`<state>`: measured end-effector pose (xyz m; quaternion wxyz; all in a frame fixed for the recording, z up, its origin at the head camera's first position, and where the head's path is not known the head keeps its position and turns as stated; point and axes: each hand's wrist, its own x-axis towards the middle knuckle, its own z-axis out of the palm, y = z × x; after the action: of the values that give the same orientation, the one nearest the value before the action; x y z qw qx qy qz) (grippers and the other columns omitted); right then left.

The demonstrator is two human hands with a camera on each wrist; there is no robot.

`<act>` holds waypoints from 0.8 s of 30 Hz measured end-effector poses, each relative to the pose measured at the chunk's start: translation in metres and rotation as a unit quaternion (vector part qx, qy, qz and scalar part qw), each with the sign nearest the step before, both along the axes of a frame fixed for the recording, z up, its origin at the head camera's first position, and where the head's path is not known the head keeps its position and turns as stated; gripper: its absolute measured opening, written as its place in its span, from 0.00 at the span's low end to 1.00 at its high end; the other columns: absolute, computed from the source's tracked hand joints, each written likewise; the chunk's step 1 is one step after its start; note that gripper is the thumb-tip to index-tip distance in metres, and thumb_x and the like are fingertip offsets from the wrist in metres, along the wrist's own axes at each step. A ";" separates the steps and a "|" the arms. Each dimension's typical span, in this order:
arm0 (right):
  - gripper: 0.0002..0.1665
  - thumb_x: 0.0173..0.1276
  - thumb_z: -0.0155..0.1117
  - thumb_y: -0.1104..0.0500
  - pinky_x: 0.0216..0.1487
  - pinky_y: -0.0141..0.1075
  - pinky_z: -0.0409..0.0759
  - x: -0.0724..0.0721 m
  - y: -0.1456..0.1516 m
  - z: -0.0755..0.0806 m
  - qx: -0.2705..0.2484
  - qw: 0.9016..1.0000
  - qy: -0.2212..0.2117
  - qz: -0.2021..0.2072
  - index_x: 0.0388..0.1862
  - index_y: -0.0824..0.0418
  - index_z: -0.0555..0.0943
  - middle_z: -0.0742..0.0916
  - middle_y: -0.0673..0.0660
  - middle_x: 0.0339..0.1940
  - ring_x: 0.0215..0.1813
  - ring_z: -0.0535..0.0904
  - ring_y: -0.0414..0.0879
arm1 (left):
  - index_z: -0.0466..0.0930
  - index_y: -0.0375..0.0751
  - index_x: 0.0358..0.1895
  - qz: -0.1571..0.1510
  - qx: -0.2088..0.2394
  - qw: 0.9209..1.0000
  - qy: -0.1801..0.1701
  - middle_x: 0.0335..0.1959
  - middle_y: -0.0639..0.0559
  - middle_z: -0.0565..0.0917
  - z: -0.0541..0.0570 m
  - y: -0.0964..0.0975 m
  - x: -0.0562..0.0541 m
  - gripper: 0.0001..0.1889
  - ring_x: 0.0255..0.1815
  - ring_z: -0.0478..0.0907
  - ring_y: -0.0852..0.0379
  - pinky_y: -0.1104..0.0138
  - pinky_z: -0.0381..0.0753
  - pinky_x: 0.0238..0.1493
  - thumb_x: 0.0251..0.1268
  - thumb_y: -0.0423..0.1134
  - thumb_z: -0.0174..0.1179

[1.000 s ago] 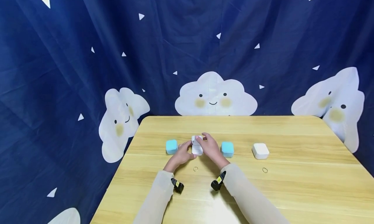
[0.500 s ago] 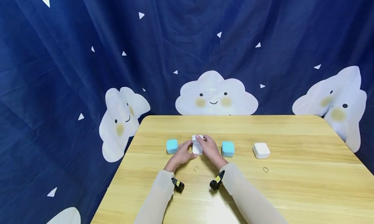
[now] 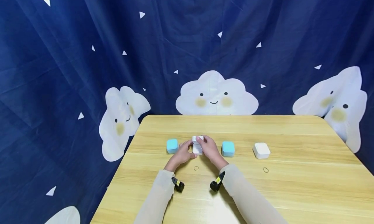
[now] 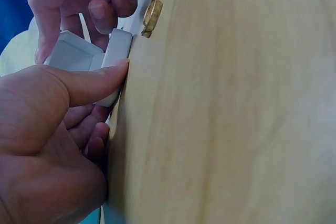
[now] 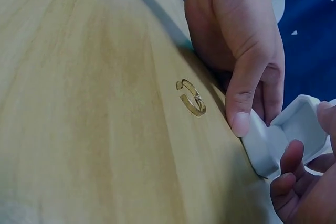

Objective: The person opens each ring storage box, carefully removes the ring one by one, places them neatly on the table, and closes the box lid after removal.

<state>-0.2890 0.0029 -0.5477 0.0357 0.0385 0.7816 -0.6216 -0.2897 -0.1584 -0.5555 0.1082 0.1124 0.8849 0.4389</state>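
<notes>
A small white ring box (image 3: 197,149) stands on the table between my hands with its lid raised. My left hand (image 3: 181,155) grips the base from the left; its thumb (image 4: 100,83) presses the front wall. With its thumb on the inside, my right hand (image 3: 211,150) holds the raised lid (image 5: 304,121), and its other fingers reach behind. The box's pale interior shows in both wrist views. On the table in front of the box lies a gold ring (image 5: 199,104) with a gap in its band; neither hand touches it.
A light blue box (image 3: 172,146) sits left of my hands, another blue box (image 3: 228,149) just right of them. Farther right stands a shut white box (image 3: 261,150), with a second ring (image 3: 267,171) in front of it. A dark blue curtain (image 3: 163,48) hangs behind the wooden table (image 3: 306,185).
My right hand's raised fingers have come down behind the white box's lid, and the lid has tilted slightly. My left hand keeps its grip on the base.
</notes>
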 end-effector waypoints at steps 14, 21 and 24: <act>0.35 0.76 0.59 0.49 0.63 0.50 0.78 0.007 -0.002 -0.003 0.035 0.999 0.029 0.008 0.73 0.67 0.68 0.77 0.68 0.70 0.66 0.77 0.60 | 0.65 0.39 0.75 -0.004 0.007 1.000 0.005 0.72 0.42 0.72 -0.001 -0.001 0.000 0.40 0.65 0.63 0.43 0.47 0.63 0.72 0.58 0.32 0.71; 0.34 0.77 0.58 0.49 0.68 0.53 0.73 0.010 -0.002 -0.005 0.054 0.998 0.038 0.011 0.74 0.66 0.68 0.77 0.67 0.70 0.70 0.73 0.61 | 0.66 0.40 0.74 0.000 0.017 1.000 -0.005 0.73 0.42 0.71 -0.001 0.000 0.001 0.39 0.67 0.62 0.41 0.45 0.61 0.73 0.58 0.32 0.71; 0.34 0.77 0.59 0.50 0.67 0.53 0.74 0.011 -0.002 -0.006 0.059 0.997 0.045 0.013 0.74 0.66 0.68 0.78 0.68 0.69 0.69 0.74 0.61 | 0.67 0.40 0.74 -0.002 0.017 1.000 -0.003 0.73 0.41 0.71 -0.001 -0.001 0.000 0.39 0.67 0.62 0.41 0.45 0.61 0.73 0.58 0.31 0.71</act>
<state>-0.2784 0.0009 -0.5533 0.0060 0.0023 0.8184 -0.5746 -0.2894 -0.1590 -0.5567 0.1096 0.1146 0.8769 0.4537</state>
